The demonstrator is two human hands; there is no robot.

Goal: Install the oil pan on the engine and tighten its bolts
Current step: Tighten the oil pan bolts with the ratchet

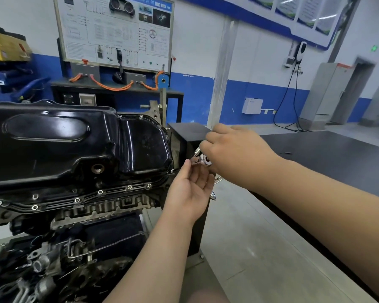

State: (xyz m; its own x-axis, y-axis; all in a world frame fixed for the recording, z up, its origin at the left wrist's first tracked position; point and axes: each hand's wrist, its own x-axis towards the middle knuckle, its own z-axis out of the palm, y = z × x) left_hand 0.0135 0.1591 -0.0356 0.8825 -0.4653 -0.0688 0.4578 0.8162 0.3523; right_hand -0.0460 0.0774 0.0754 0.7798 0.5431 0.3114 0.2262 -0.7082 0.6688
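A glossy black oil pan (pixel 74 141) sits on top of the upturned engine (pixel 92 211), with several bolts (pixel 100 192) along its near flange. Just past the pan's right end, my right hand (pixel 234 154) grips a chrome ratchet (pixel 204 160) from above. My left hand (pixel 190 189), palm up below it, pinches the small socket end of the ratchet with its fingertips. The ratchet's handle is mostly hidden behind my hands; a chrome tip (pixel 212 195) shows below.
The engine hangs on a stand with a black box (pixel 184 136) at its right end. A dark workbench (pixel 326 158) runs along the right. A training board on a black table (pixel 116 40) stands behind. Grey floor (pixel 260 248) lies between the stand and the bench.
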